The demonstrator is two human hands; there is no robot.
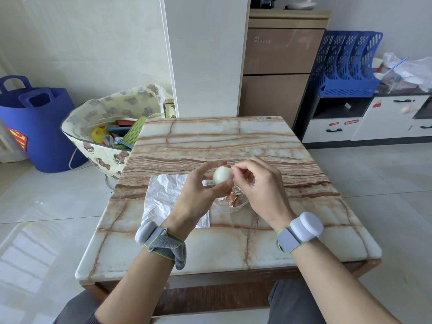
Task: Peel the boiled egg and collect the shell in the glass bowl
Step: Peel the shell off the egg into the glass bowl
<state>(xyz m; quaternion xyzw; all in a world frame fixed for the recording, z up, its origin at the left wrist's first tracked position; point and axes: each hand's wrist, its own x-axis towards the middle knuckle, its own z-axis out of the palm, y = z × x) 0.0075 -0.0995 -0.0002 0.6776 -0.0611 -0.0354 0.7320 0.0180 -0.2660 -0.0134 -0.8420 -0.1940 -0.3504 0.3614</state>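
My left hand holds the boiled egg above the table, fingers wrapped around it. Most of the egg shows smooth and white; a patch of brown shell clings to its top right. My right hand pinches at that shell patch with thumb and fingertips. Directly below the hands sits the glass bowl, holding several brown shell pieces; my hands hide much of the bowl.
A crumpled white tissue lies on the marble table left of the bowl. A teddy-print bag and a blue tub stand on the floor at left. Cabinets line the right wall.
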